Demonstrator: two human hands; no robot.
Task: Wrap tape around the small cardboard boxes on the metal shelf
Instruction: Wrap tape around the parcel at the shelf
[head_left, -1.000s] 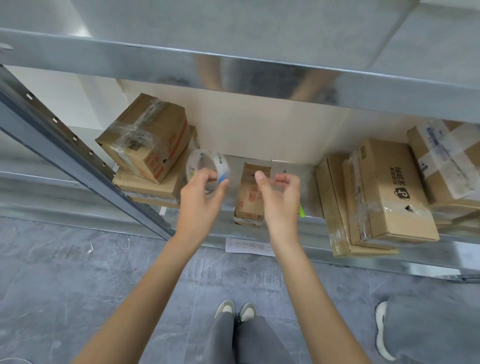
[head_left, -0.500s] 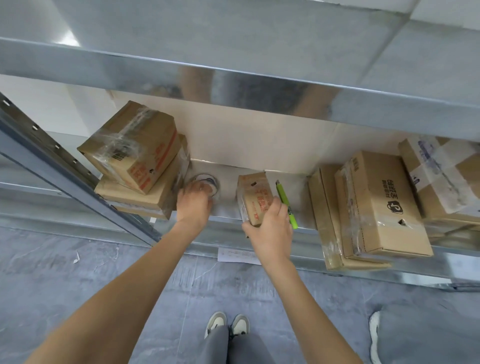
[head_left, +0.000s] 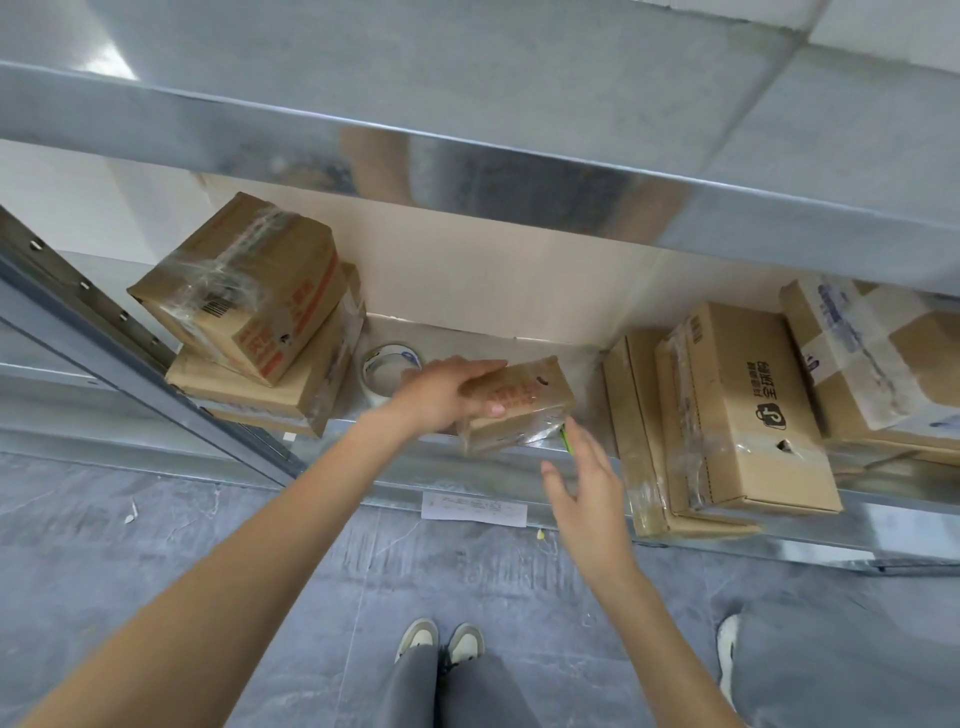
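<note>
head view: small cardboard box (head_left: 519, 402) w/ red print sits tilted at the front of the metal shelf (head_left: 395, 447), mid-shelf. left hand (head_left: 447, 395) grips it, fingers over the top face, thumb curled on the near side. right hand (head_left: 587, 488) hangs just below-right of the box, fingers straight & apart, holding nothing, not touching the box. a green pen (head_left: 567, 440) pokes out at the box's right lower corner, mostly hidden. tape roll (head_left: 387, 371) stands on the shelf just left of the box, behind the left hand. further left of the box: taped box (head_left: 244, 291) tilted atop a flat box (head_left: 311, 384). right of the box: stack of boxes (head_left: 737, 410), some taped. below the box, a paper label (head_left: 474, 509) on the shelf edge; grey floor, shoes (head_left: 441, 639).
</note>
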